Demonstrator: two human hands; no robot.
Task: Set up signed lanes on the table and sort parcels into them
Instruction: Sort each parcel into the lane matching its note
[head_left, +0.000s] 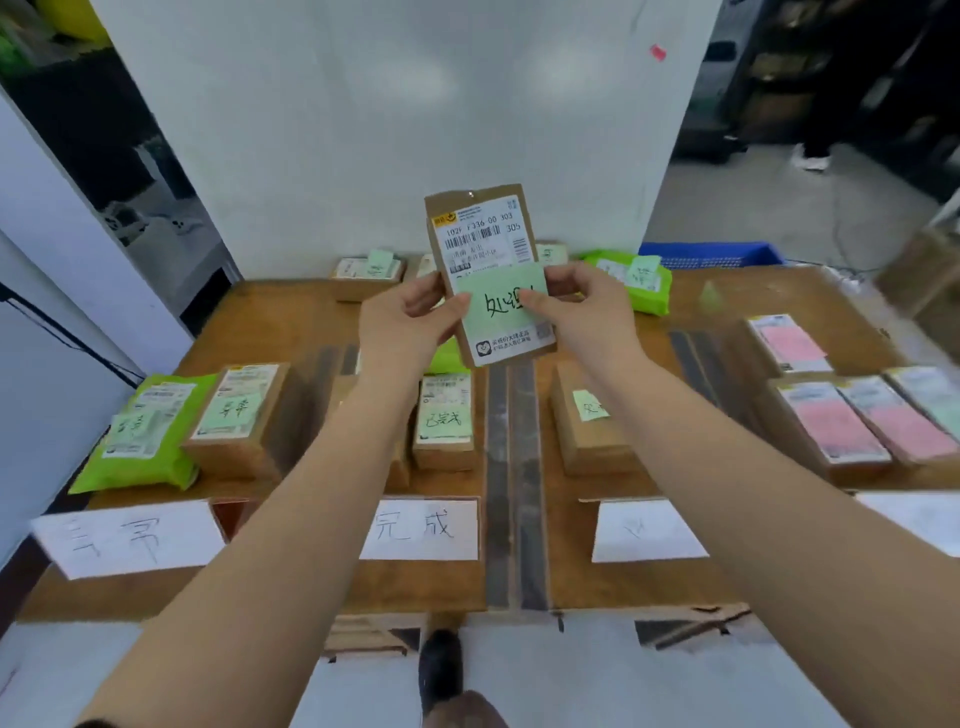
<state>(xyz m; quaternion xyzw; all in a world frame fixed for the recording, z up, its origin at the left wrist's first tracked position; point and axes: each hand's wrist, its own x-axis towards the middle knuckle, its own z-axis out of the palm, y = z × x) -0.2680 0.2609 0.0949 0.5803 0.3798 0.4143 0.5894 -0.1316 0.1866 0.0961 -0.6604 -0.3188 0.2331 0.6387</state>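
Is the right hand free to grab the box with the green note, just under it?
Probably not yet. The right hand and left hand both hold the envelope. Nothing blocks the box.

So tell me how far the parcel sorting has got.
Done: white signs and dark tape strips mark the lanes, with noted parcels already in them. In hand: left hand and right hand hold a brown parcel bearing a green note. Left: parcels along the far edge.

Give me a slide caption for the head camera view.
Both hands hold up a brown parcel over the table.
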